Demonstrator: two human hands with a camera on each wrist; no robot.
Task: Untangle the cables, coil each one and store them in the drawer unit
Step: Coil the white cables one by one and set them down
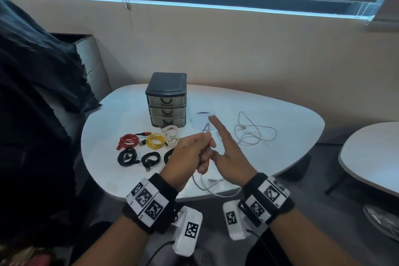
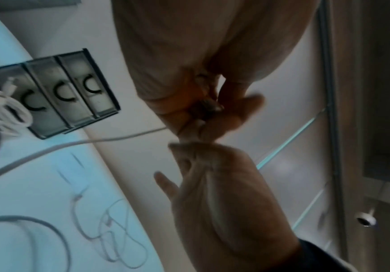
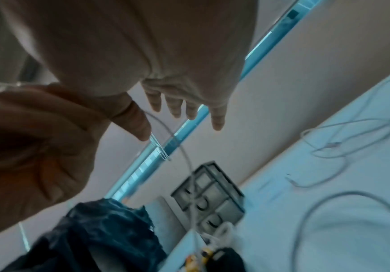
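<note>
Above the table's front, my left hand (image 1: 195,150) pinches one end of a white cable (image 1: 204,185), which hangs from it in a loop onto the table edge. In the right wrist view the plug (image 3: 158,147) sticks out from those fingers. My right hand (image 1: 225,143) is right beside it, fingers straight and spread, gripping nothing. A second loose white cable (image 1: 252,134) sprawls on the table to the right. The dark drawer unit (image 1: 166,99) stands behind with all three drawers closed. In front of it lie coiled red (image 1: 129,141), yellow (image 1: 155,140), white (image 1: 171,134) and black (image 1: 127,156) cables.
The white table (image 1: 298,127) has a rounded edge close to my wrists. A pale round object (image 1: 200,120) sits just behind my hands. Black cloth (image 1: 32,93) drapes over a chair at the left. A second white table (image 1: 371,157) stands at the right.
</note>
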